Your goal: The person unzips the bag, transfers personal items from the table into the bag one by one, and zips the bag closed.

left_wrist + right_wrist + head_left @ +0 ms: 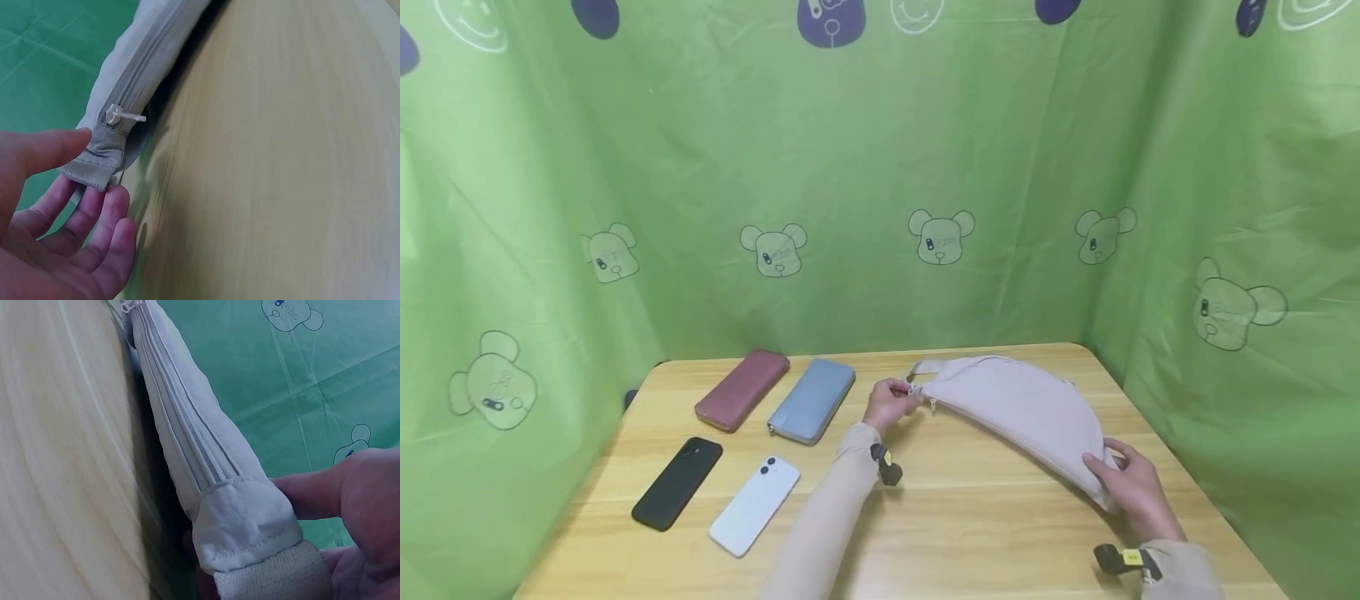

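Note:
A pale crescent-shaped waist bag [1022,404] lies at the right of the table, its zipper [187,419] facing the person. The zipper runs closed along the edge, with its pull [122,116] at the left end. My left hand [889,405] holds that left end, thumb above and fingertips under the strap tab [90,173]. At the other end, my right hand [1138,493] grips the corner, thumb on one face and fingers behind, partly hidden. The strap webbing [275,575] comes out beside the right fingers.
Left of the bag lie a dark red wallet [742,390] and a blue wallet [812,400]. Closer in are a black phone [677,483] and a white phone [755,506], backs up. A green curtain [865,167] stands behind the wooden table [970,525] and along both sides.

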Demonstrator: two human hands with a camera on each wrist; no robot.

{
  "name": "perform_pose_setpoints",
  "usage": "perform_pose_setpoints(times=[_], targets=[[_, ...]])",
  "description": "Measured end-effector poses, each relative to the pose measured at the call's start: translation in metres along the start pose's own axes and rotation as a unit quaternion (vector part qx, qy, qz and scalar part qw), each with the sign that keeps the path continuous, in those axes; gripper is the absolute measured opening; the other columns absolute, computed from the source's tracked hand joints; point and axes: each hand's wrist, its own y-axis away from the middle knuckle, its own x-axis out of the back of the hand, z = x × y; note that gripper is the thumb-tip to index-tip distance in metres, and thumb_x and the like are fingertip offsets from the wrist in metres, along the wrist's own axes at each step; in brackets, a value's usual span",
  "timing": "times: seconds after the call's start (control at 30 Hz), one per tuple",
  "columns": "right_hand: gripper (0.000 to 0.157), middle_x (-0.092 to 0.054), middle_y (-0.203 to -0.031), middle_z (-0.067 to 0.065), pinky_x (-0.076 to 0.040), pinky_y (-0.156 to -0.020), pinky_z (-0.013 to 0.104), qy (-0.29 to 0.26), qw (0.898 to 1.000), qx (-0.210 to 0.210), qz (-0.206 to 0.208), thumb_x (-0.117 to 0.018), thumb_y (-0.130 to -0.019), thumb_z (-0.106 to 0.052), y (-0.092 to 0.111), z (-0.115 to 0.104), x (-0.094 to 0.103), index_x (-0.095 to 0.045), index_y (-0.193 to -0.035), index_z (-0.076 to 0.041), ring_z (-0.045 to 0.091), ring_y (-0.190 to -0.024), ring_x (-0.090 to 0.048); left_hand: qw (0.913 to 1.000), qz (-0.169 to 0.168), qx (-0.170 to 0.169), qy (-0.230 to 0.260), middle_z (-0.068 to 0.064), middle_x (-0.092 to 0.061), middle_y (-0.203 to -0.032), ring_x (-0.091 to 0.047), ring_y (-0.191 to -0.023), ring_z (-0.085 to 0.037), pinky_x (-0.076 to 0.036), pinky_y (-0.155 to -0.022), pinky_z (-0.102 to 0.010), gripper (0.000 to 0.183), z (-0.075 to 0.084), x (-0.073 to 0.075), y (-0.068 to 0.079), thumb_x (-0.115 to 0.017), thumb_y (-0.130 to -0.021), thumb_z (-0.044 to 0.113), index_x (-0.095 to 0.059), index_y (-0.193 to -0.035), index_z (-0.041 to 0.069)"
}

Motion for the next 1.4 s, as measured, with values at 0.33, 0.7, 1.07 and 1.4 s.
perform_pose_setpoints(times=[0.33,0.7,1.07,1.4], targets=[[0.083,-0.037,-0.151,0.042,-0.05,-0.073,0.014,0.007,1.0,0.011,-0.025,-0.056,-0.104,-0.046,-0.007,-0.006,-0.005,-0.023,-0.159,0.006,0.037,-0.119,-0.057,0.9893,0.023,-0.041,-0.138,-0.008,-0.072,-0.09,-0.064,-0.073,-0.014,-0.052,-0.062,-0.022,0.033,0.005,0.022,0.016,-0.086,-0.081,0.014,-0.065,-0.104,0.003],[0.085,-0.021,-0.161,0.042,-0.05,-0.109,0.036,-0.005,0.998,0.013,-0.059,-0.055,-0.105,-0.045,-0.02,-0.018,-0.01,-0.016,-0.161,0.006,0.055,-0.147,-0.033,0.9229,0.044,-0.118,-0.364,-0.005,-0.075,-0.088,-0.064,-0.067,-0.015,-0.054,-0.058,-0.032,0.045,0.012,0.039,0.038,-0.082,-0.086,0.026,-0.071,-0.124,0.005],[0.085,-0.021,-0.162,0.039,-0.027,-0.125,0.062,0.018,0.994,0.052,-0.092,-0.055,-0.106,-0.04,-0.041,-0.03,-0.019,-0.014,-0.159,0.011,0.056,-0.151,-0.024,0.882,0.059,-0.163,-0.438,-0.001,-0.066,-0.065,-0.05,-0.054,-0.011,-0.04,-0.048,-0.026,0.018,0.016,0.054,0.061,-0.087,-0.078,0.014,-0.07,-0.073,0.008],[0.08,-0.025,-0.156,0.044,-0.028,-0.124,0.064,0.046,0.991,0.075,-0.103,-0.06,-0.103,-0.03,-0.069,-0.043,-0.031,-0.018,-0.157,0.013,0.059,-0.147,-0.029,0.8698,0.069,-0.152,-0.464,0.005,-0.05,-0.056,-0.047,-0.053,-0.013,-0.04,-0.047,-0.028,0.03,0.014,0.062,0.079,-0.085,-0.078,0.015,-0.059,-0.063,0.013]])
